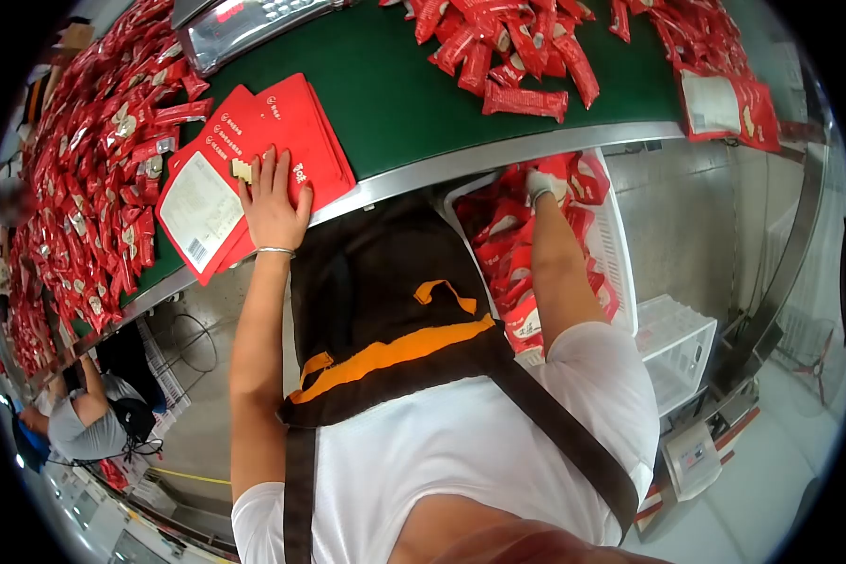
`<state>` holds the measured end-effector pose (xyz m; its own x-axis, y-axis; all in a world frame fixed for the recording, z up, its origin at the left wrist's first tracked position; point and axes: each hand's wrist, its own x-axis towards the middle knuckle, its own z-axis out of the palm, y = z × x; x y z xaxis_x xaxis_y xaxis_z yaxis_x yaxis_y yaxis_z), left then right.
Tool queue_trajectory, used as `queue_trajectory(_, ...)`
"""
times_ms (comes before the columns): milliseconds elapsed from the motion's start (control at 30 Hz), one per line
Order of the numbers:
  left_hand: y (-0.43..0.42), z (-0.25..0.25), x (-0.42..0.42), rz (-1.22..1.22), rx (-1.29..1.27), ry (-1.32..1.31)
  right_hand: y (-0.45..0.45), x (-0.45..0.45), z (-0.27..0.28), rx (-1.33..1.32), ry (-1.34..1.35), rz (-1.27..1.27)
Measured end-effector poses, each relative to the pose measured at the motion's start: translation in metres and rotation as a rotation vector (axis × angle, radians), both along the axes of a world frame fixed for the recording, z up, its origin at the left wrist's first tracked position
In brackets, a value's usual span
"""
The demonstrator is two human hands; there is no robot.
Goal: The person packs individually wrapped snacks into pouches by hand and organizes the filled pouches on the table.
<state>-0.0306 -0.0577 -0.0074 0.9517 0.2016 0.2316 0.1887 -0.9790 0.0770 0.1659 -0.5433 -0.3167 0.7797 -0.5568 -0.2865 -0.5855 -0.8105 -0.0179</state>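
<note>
My left hand (274,209) lies flat with fingers stretched out on a small stack of flat red pouches (315,127), which rests at the near edge of the green table. The uppermost pouch has a white label (199,211) with a barcode. My right hand (547,180) reaches down into a white plastic basket (616,249) beside my apron. Filled red packs (500,240) lie in that basket. Something white and red is at the right hand's fingers, and I cannot make out whether they grip it.
A large heap of small red sachets (94,179) covers the table's left side. More sachets (526,101) lie at the far right, near a filled red pouch (728,108). A scale (254,28) stands at the back. Another white basket (677,348) is at right; a co-worker (94,423) is at lower left.
</note>
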Motion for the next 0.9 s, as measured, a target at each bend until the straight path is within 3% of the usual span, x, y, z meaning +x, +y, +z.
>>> queue_trajectory(33, 0.001, 0.000, 0.000, -0.004, 0.001, -0.004, 0.025, -0.009, 0.084, 0.144, 0.329, 0.170)
queue_trajectory(67, 0.001, 0.003, -0.001, 0.006, -0.001, -0.014, 0.000, -0.008, 0.041, 0.046, 0.127, 0.544)
queue_trajectory(100, 0.000, 0.004, 0.000, 0.004, 0.007, 0.008, 0.022, -0.019, 0.125, 0.364, 0.209, 0.413)
queue_trajectory(167, -0.003, 0.008, 0.002, 0.021, 0.007, 0.017, 0.007, -0.045, 0.135, 0.542, -0.210, 0.360)
queue_trajectory(233, -0.002, 0.012, 0.004, -0.008, 0.008, 0.097, 0.039, -0.058, 0.248, 0.712, -0.510, 0.415)
queue_trajectory(333, -0.003, 0.011, 0.012, 0.041, -0.078, 0.077, 0.071, -0.052, 0.321, 0.433, -0.888, 0.707)
queue_trajectory(367, -0.005, 0.010, 0.016, 0.086, -0.079, 0.058, 0.083, -0.040, 0.329, 0.364, -1.035, 0.846)
queue_trajectory(433, -0.011, 0.006, 0.019, 0.170, -0.016, 0.117, 0.090, -0.003, 0.312, 0.454, -0.888, 1.099)
queue_trajectory(500, -0.014, 0.009, 0.020, 0.287, -0.013, 0.194, 0.108, 0.017, 0.313, 0.294, -0.794, 1.251)
queue_trajectory(600, -0.009, 0.009, 0.016, 0.252, -0.042, 0.232, 0.160, -0.008, 0.331, 0.510, -0.524, 1.402)
queue_trajectory(633, -0.007, 0.008, 0.015, 0.227, -0.044, 0.242, 0.175, -0.020, 0.346, 0.653, -0.391, 1.407)
queue_trajectory(667, -0.006, 0.010, 0.013, 0.229, -0.051, 0.234, 0.182, -0.025, 0.358, 0.784, -0.542, 1.338)
queue_trajectory(700, -0.006, 0.012, 0.011, 0.204, -0.060, 0.238, 0.179, -0.015, 0.365, 0.671, -0.876, 1.323)
queue_trajectory(767, -0.006, 0.010, 0.002, 0.181, -0.074, 0.248, 0.156, 0.016, 0.379, 0.556, -1.092, 0.770)
queue_trajectory(800, -0.004, 0.007, -0.001, 0.134, -0.107, 0.222, 0.142, 0.023, 0.394, 0.689, -1.040, 0.494)
queue_trajectory(833, 0.000, 0.006, -0.001, 0.088, -0.137, 0.186, 0.114, 0.044, 0.381, 0.746, -1.095, 0.444)
queue_trajectory(900, 0.004, 0.008, -0.004, 0.077, -0.155, 0.129, 0.048, 0.085, 0.327, 0.337, -1.073, 0.882)
